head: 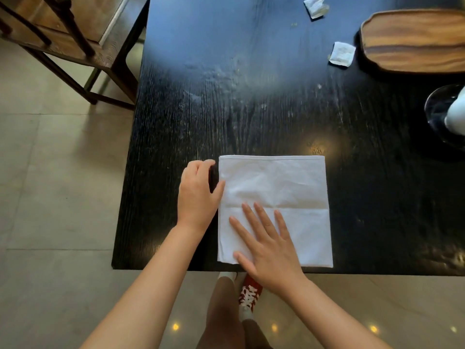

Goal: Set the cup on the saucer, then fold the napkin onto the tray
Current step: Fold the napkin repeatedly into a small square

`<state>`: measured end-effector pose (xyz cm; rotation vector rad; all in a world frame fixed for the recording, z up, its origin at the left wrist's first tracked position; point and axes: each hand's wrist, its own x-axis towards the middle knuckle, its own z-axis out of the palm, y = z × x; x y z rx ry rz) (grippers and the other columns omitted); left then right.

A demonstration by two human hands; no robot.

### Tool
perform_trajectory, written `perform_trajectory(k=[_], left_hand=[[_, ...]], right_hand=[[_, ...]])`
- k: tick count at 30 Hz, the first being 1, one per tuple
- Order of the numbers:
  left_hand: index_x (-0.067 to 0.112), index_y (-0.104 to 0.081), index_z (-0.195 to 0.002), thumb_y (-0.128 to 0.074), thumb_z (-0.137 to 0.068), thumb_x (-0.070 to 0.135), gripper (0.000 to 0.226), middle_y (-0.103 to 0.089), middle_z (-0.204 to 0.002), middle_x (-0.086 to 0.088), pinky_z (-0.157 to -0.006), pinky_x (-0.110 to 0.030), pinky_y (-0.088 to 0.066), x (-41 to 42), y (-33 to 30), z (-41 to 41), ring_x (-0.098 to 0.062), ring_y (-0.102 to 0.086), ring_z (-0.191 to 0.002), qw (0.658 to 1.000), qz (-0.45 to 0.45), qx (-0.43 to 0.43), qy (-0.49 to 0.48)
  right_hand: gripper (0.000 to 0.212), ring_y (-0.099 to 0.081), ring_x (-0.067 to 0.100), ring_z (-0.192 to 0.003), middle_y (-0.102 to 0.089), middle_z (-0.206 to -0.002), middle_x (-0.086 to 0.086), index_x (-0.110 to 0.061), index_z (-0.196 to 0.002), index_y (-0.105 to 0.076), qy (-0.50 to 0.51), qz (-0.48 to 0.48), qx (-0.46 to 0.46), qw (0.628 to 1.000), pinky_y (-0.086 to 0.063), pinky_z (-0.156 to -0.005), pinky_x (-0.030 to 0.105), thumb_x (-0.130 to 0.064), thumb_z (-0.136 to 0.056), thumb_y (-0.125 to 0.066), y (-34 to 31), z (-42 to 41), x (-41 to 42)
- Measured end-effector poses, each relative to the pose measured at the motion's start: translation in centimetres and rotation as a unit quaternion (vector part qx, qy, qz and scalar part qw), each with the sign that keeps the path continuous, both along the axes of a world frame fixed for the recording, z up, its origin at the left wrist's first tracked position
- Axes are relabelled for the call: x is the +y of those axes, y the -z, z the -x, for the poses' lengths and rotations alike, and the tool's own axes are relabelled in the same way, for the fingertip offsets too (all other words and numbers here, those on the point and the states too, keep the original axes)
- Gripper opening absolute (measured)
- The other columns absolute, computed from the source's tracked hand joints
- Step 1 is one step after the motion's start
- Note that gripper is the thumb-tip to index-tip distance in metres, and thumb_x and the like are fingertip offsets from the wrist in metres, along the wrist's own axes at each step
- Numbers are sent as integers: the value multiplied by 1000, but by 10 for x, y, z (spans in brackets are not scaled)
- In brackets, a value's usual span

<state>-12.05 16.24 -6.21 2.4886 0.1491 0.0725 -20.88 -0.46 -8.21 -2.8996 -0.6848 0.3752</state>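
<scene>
Place: a dining or tea room is suggested — home or café cannot be told.
Table: a black wood-grain table is seen under the hands.
Tray: a wooden tray is set well beyond the right hand.
Chair: a dark wooden chair is placed far beyond the left hand — on a tiled floor.

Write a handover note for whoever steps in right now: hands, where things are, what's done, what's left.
Left hand: fingers curled at the napkin's left edge, thumb on the cloth; a grip can't be confirmed.
Right hand: flat, fingers straight, pressing the napkin's near half.
Napkin: folded square at the near edge of the table, not on the tray.
Tray: far right, bare where visible.
Cup and saucer: at the right frame edge, cup apparently on saucer.
Left: finish folding, move napkin to tray.
</scene>
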Motion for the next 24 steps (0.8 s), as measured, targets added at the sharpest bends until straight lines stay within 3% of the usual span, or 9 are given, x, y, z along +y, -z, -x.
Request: perform_trajectory(k=[1,3,5,8,11,13,18,21,24], left_hand=[[8,-50,-126,-58,-86,17,41,-53,-125,-13,-102,-41,-41,-10,2,-2,-25,-48,-118,999,-31,-29,22],[10,-33,-140,-42,-92,19,50,-34,-148,-13,-110,-44,-21,-29,5,-10,-26,-25,-139,990,-96,-48,95],[15,-24,-146,-27,-94,26,53,-21,-155,-7,-112,-50,-11,-42,14,-18,-20,-14,-144,975,-151,-10,163],[14,-21,-147,-16,-94,32,56,-17,-156,-2,-113,-52,-7,-41,29,-23,-14,-9,-144,966,-184,42,179],[13,-19,-147,-16,-94,32,57,-15,-157,-2,-114,-50,-7,-40,33,-22,-13,-6,-143,963,-198,36,179],[13,-16,-148,-15,-94,32,57,-10,-157,0,-114,-48,-3,-42,33,-22,-12,-2,-143,963,-205,35,173],[13,-12,-148,-16,-94,33,58,0,-155,4,-114,-47,1,-41,37,-22,-9,3,-143,962,-217,37,164],[13,-12,-148,-16,-94,33,58,-2,-155,3,-114,-47,-1,-42,36,-22,-9,0,-143,962,-217,36,164],[13,-11,-148,-16,-94,33,58,-1,-155,4,-114,-49,-2,-42,34,-23,-10,1,-142,961,-216,40,168]], right_hand=[[67,-6,24,-145,-13,-157,5,-29,-148,-17,5,1,-3,1000,-11,-111,51,-54,-88,-36,-1,3,-7],[67,-6,24,-145,-15,-157,5,-29,-148,-17,12,2,-9,1000,-10,-111,50,-54,-88,-35,0,7,-13],[67,-6,24,-144,-15,-157,5,-30,-148,-16,12,3,-9,1000,-9,-112,50,-54,-89,-35,1,7,-14],[61,-9,22,-144,-18,-156,5,-27,-147,-19,14,-21,-7,1000,-9,-112,48,-51,-92,-30,0,7,-14],[49,-13,12,-144,-24,-154,-1,-21,-145,-27,133,-207,11,969,-10,-115,41,-37,-99,-22,-10,-3,-12],[48,-11,11,-144,-22,-153,-1,-17,-145,-25,198,-258,-37,945,-5,-118,36,-30,-98,-27,-16,-28,-4],[58,1,12,-145,-8,-158,1,-16,-148,-10,200,-116,-17,973,7,-115,39,-36,-93,-11,-6,-97,3],[61,-6,15,-145,-12,-158,2,-14,-148,-12,154,-23,-32,987,4,-114,45,-38,-92,-13,9,-101,-11],[64,-13,17,-144,-17,-157,4,-11,-147,-16,179,16,-60,982,5,-112,47,-40,-90,-18,10,-102,-53]])
